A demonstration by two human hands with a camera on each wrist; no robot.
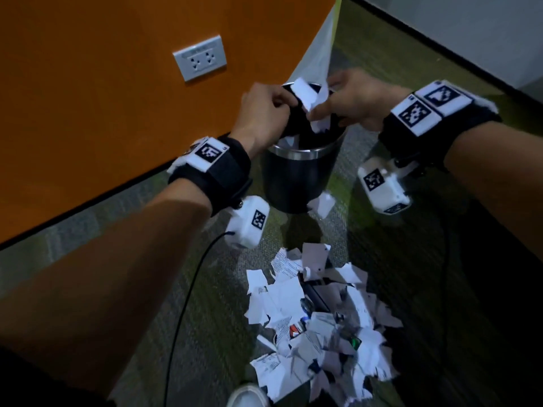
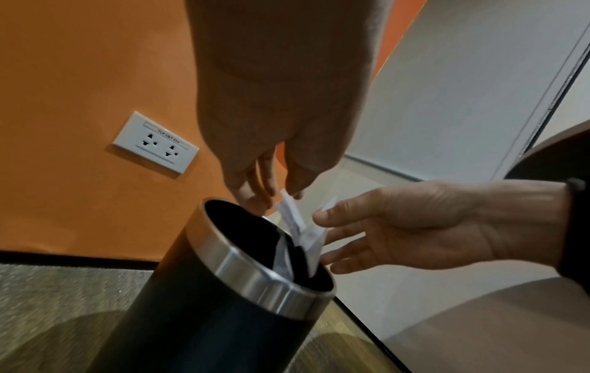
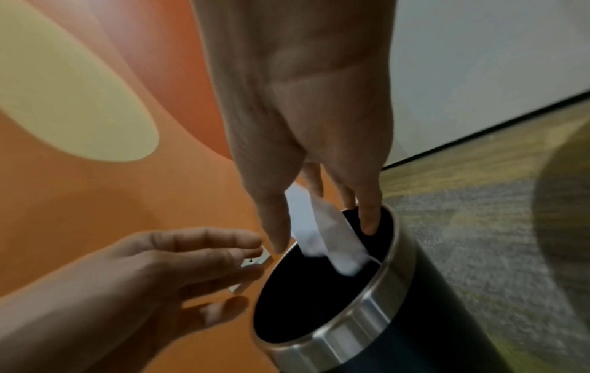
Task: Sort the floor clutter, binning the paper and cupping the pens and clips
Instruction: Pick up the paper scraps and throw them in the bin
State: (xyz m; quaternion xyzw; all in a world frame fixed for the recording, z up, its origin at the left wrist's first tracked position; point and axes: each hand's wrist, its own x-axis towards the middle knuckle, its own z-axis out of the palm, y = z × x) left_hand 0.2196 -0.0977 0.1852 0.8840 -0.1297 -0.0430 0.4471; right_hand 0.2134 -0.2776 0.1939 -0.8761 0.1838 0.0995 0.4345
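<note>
A black bin [image 1: 296, 177] with a steel rim [image 2: 252, 275] stands on the carpet by the orange wall. Both my hands hover over its mouth. My left hand [image 1: 286, 102] and right hand [image 1: 320, 110] have their fingers loosened, and white paper scraps [image 1: 308, 96] drop between them into the bin. The left wrist view has the scraps [image 2: 303, 227] just under my left fingertips [image 2: 255, 202], sliding past the rim. In the right wrist view the scraps [image 3: 332, 237] fall between my straight right fingers [image 3: 274, 227]. A pile of torn paper [image 1: 317, 318] lies nearer to me.
One loose scrap [image 1: 321, 204] lies at the bin's base. Small coloured items [image 1: 356, 343] and a dark pen-like object [image 1: 316, 295] show among the pile. A wall socket [image 1: 199, 57] sits on the orange wall, a black cable [image 1: 188, 289] trails over the carpet, and a shoe tip [image 1: 246, 396] is at the bottom.
</note>
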